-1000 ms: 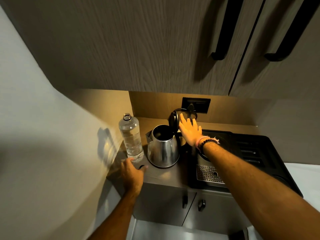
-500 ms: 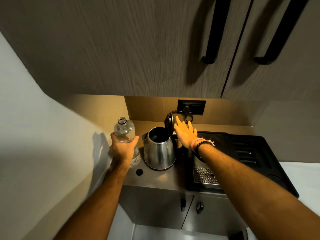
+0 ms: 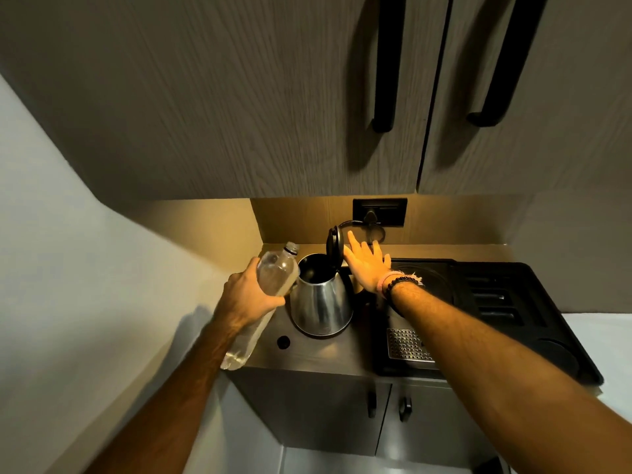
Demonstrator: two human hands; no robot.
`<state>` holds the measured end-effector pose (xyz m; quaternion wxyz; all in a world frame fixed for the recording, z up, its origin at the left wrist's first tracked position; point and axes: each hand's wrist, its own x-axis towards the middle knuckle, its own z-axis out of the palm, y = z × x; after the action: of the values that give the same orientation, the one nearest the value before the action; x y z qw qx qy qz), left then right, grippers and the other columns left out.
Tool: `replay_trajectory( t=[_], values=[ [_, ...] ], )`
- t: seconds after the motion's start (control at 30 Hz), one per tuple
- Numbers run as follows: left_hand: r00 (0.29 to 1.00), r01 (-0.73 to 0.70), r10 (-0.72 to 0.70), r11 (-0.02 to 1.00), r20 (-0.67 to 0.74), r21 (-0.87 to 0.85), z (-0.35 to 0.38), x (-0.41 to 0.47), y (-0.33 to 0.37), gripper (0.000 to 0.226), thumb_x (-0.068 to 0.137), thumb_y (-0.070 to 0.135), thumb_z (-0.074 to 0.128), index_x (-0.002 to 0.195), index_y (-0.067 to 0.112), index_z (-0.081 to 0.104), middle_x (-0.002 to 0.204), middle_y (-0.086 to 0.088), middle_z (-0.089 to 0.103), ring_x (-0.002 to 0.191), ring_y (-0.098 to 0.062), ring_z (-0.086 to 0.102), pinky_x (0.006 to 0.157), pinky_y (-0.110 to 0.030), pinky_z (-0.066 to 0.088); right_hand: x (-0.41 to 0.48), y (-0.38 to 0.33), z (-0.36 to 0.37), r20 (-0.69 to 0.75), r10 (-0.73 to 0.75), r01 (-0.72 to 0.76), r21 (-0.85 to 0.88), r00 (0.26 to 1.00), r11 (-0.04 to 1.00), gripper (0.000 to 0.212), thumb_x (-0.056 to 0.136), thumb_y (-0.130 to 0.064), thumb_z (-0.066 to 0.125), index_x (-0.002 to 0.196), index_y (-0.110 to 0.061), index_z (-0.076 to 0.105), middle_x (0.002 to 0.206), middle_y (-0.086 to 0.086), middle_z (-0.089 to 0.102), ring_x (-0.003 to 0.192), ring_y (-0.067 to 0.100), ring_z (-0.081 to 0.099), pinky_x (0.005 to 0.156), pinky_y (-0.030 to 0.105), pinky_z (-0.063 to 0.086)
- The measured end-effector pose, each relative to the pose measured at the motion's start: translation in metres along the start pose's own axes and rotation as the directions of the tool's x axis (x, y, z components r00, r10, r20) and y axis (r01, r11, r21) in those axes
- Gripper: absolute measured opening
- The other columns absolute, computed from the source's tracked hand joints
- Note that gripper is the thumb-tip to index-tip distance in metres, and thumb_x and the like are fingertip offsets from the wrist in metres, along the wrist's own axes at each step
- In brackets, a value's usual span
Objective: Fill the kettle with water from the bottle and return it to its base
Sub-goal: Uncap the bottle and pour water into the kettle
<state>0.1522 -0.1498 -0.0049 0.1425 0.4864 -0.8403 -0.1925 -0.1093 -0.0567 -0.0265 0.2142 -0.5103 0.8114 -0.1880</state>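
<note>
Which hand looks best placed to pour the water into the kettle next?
The left hand. It grips the uncapped bottle, already tilted with its neck beside the kettle opening. The right hand is open, fingers against the raised lid.

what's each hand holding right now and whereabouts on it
The left hand grips the water bottle around its upper body, tilted toward the kettle. The right hand holds nothing, flat against the open lid.
</note>
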Motion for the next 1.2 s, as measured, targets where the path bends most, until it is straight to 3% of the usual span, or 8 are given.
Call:
replay_trajectory(
  t=[0.13,0.37,0.57,0.83,0.97,1.2],
  values=[
    [0.989,0.05,-0.069,0.989,0.133,0.138,-0.004,0.0,0.01,0.092,0.059,0.051,0.083,0.136,0.026,0.039,0.122,-0.009,0.062,0.101,-0.03,0.061,0.086,-0.045,0.057,0.004,0.001,0.001,0.002,0.031,-0.031,0.026,1.0,0.999,0.081,0.081,-0.078,0.012,0.147,-0.037,-0.01,0.161,0.016,0.008,0.145,0.041,-0.011,0.11,0.067,-0.005],
    [0.989,-0.001,-0.037,0.968,0.145,0.249,-0.015,0.006,0.016,0.091,0.052,0.055,0.083,0.128,0.026,0.043,0.115,-0.007,0.064,0.086,-0.02,0.054,0.07,-0.031,0.047,0.005,0.002,0.002,0.013,0.014,-0.014,-0.002,1.0,1.0,0.085,0.077,-0.081,0.014,0.147,-0.037,-0.01,0.16,0.019,0.008,0.144,0.043,-0.012,0.109,0.068,-0.005],
    [0.985,-0.016,-0.029,0.966,0.173,0.257,-0.015,0.006,0.015,0.095,0.053,0.056,0.083,0.134,0.027,0.041,0.123,-0.007,0.064,0.103,-0.027,0.062,0.076,-0.034,0.05,0.006,0.001,0.001,0.011,0.049,-0.049,0.048,0.999,0.998,0.081,0.082,-0.078,0.011,0.148,-0.037,-0.008,0.161,0.015,0.006,0.145,0.039,-0.013,0.111,0.066,-0.007],
    [0.979,-0.039,-0.019,0.959,0.201,0.282,-0.02,0.005,0.015,0.092,0.054,0.053,0.083,0.132,0.028,0.042,0.123,-0.005,0.063,0.102,-0.025,0.061,0.077,-0.033,0.051,0.007,0.003,0.002,0.016,0.009,-0.009,-0.049,1.0,0.999,0.079,0.085,-0.076,0.017,0.149,-0.035,-0.006,0.161,0.013,0.004,0.144,0.043,-0.011,0.11,0.07,-0.003],
    [0.975,-0.036,-0.032,0.954,0.219,0.299,-0.022,0.005,0.016,0.092,0.053,0.052,0.083,0.131,0.028,0.042,0.123,-0.005,0.063,0.101,-0.025,0.061,0.077,-0.034,0.051,0.005,0.003,0.002,0.016,-0.008,0.008,-0.038,1.0,0.999,0.083,0.078,-0.081,0.013,0.147,-0.039,-0.007,0.161,0.012,0.004,0.144,0.044,-0.011,0.109,0.069,-0.004],
    [0.974,-0.042,-0.032,0.947,0.226,0.317,-0.022,0.004,0.016,0.092,0.053,0.051,0.084,0.131,0.026,0.043,0.122,-0.006,0.063,0.1,-0.026,0.061,0.078,-0.036,0.055,0.007,0.003,0.002,0.018,0.022,-0.021,-0.026,1.0,0.999,0.076,0.087,-0.073,0.017,0.149,-0.036,-0.006,0.161,0.015,0.006,0.145,0.042,-0.012,0.11,0.069,-0.004]
  ],
)
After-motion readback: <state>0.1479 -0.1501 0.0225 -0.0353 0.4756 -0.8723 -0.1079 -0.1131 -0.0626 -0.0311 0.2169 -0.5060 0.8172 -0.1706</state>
